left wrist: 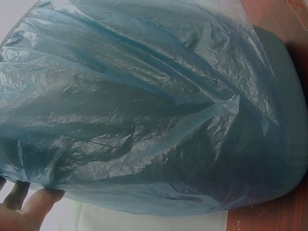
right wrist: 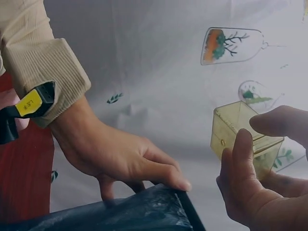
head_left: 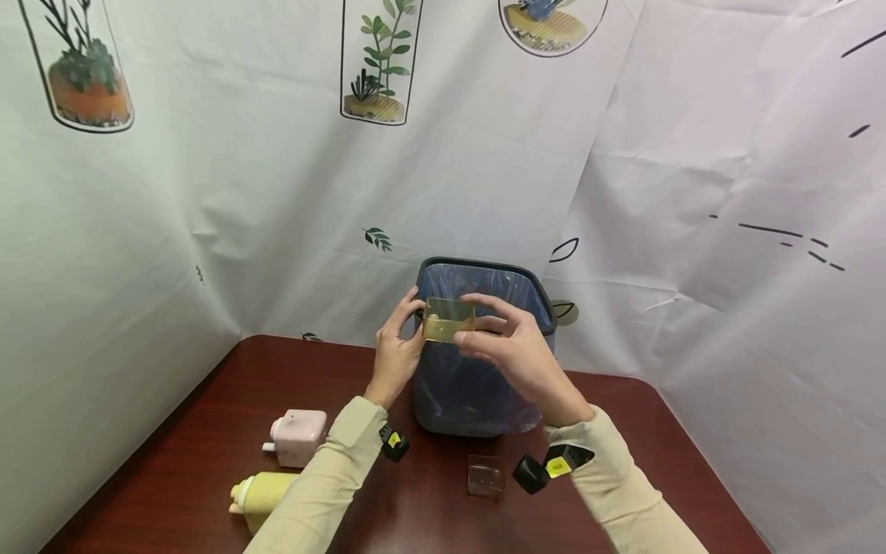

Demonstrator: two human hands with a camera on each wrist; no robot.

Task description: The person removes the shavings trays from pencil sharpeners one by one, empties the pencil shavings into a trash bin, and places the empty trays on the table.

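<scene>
A blue-grey trash bin (head_left: 477, 396) lined with a translucent blue bag (left wrist: 144, 110) stands at the back of the table. My left hand (head_left: 398, 350) grips its left side near the dark rim (head_left: 484, 264), thumb in front and fingers round the corner. Over the front of the bin, my right hand (head_left: 519, 354) pinches a small clear yellowish plastic box (right wrist: 228, 125) between thumb and fingers. In the head view the box overlaps the bin's opening. Another small clear plastic box (head_left: 486, 477) sits on the table in front of the bin.
At the left of the dark red table (head_left: 408, 500) are a pink squarish bottle (head_left: 301, 437) and a yellow bottle (head_left: 266, 492), both lying on their sides; my left forearm partly covers the yellow one. A white printed curtain (head_left: 277, 192) hangs close behind the bin.
</scene>
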